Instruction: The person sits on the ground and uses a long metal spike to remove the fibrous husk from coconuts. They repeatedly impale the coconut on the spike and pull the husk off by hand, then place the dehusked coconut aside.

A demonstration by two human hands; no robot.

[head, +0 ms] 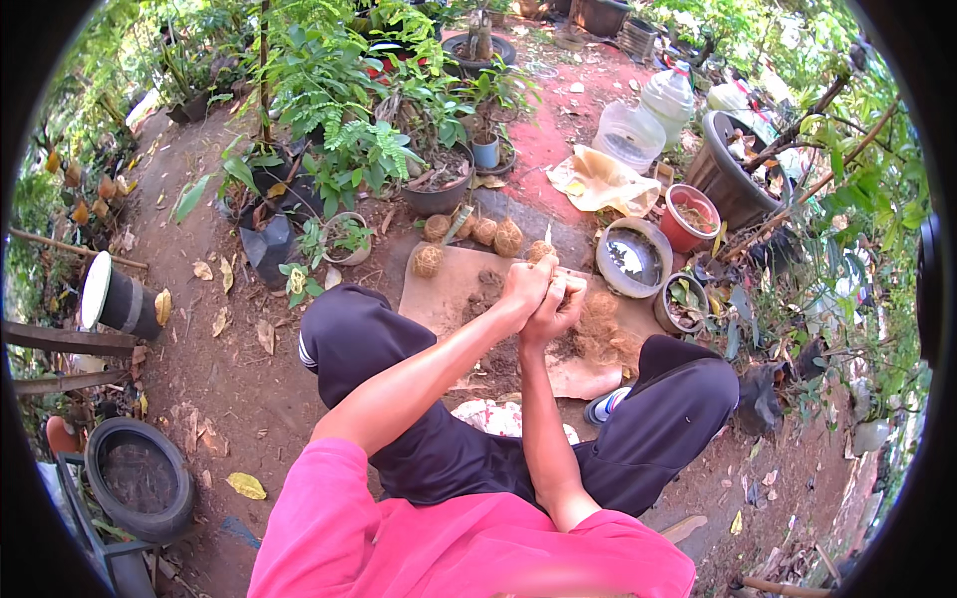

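My left hand (529,285) and my right hand (555,305) meet above a brown sheet (430,299) spread on the ground. Both have curled fingers and press together; anything thin between them is too small to make out. Just beyond the fingertips is a fibre-wrapped ball (540,250) with a pale tip, partly hidden by my left hand. Whether I touch that ball, I cannot tell. More such balls (508,238) stand in a row, with one ball (427,261) at the sheet's left corner. Dark soil (482,303) and loose brown fibre (600,325) lie on the sheet.
To the right stand a round basin of water (634,258), a red pot (689,217) and a small pot with leaves (681,303). Potted plants (437,179) fill the far left. My bent knees (366,336) flank the sheet. A tyre (140,478) lies at lower left.
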